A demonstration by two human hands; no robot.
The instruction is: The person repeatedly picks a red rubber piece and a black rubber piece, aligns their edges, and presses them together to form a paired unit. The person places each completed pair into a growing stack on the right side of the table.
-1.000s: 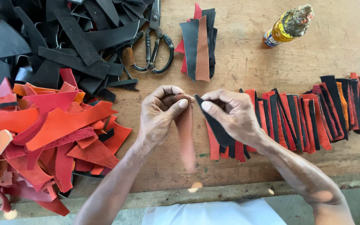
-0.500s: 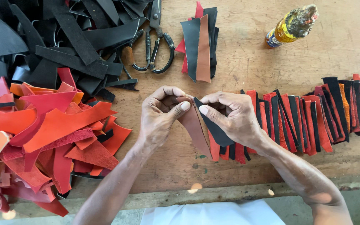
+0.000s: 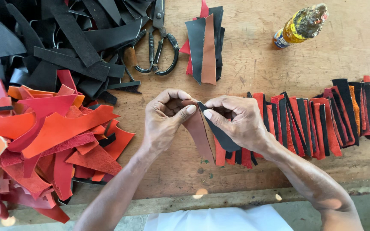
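The brown strip [image 3: 198, 132] and black strip [image 3: 220, 133] look like matt leather, the brown one smooth. The red and orange scraps [image 3: 52, 137] show a fuzzy suede side. The table [image 3: 253, 68] is bare, scratched wood. The scissors [image 3: 159, 42] are dull metal, possibly tarnished.

A: What sits mid-frame?

B: The left hand [image 3: 164, 117] pinches the top of a brown leather strip [image 3: 198, 133], and the right hand [image 3: 236, 119] pinches a black leather strip [image 3: 220, 133]; the two tops meet between the thumbs.

A: And to the right?

B: A row of red and black strips [image 3: 317, 124] overlapping along the wooden table [image 3: 253, 68].

A: The left side?

B: Red and orange scraps [image 3: 48, 141] at lower left, black scraps [image 3: 52, 38] above. Scissors [image 3: 159, 42], a small stack of strips [image 3: 205, 42] and a bottle [image 3: 300, 26] lie along the top.
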